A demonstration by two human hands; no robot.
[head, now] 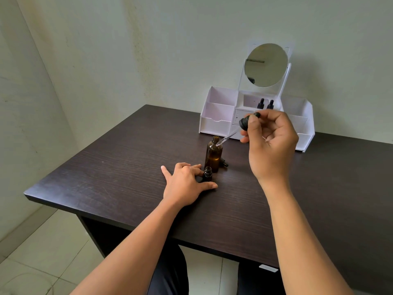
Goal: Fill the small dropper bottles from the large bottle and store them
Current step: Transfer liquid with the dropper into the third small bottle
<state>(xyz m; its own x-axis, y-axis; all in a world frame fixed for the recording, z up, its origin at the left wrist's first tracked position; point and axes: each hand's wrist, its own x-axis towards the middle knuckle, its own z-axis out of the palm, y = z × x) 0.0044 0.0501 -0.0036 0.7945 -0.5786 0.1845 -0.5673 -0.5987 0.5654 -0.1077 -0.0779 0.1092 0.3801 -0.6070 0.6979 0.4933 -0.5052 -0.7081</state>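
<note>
A large amber bottle (pixel 214 153) stands open on the dark table (pixel 119 158). Just in front of it stands a small open dropper bottle (pixel 207 173). My left hand (pixel 185 182) lies on the table with thumb and fingers around the small bottle's base. My right hand (pixel 268 139) is raised and pinches a black-capped dropper (pixel 245 122) at its bulb. The glass tube slants down to the left, its tip at the large bottle's mouth. Two capped small dropper bottles (pixel 265 104) stand in the middle compartment of the white organizer (pixel 217 118).
The organizer stands at the table's back right against the wall and carries a round mirror (pixel 265 64). A small black cap (pixel 223 162) lies behind the large bottle on its right. The table's left and front edges drop to a tiled floor.
</note>
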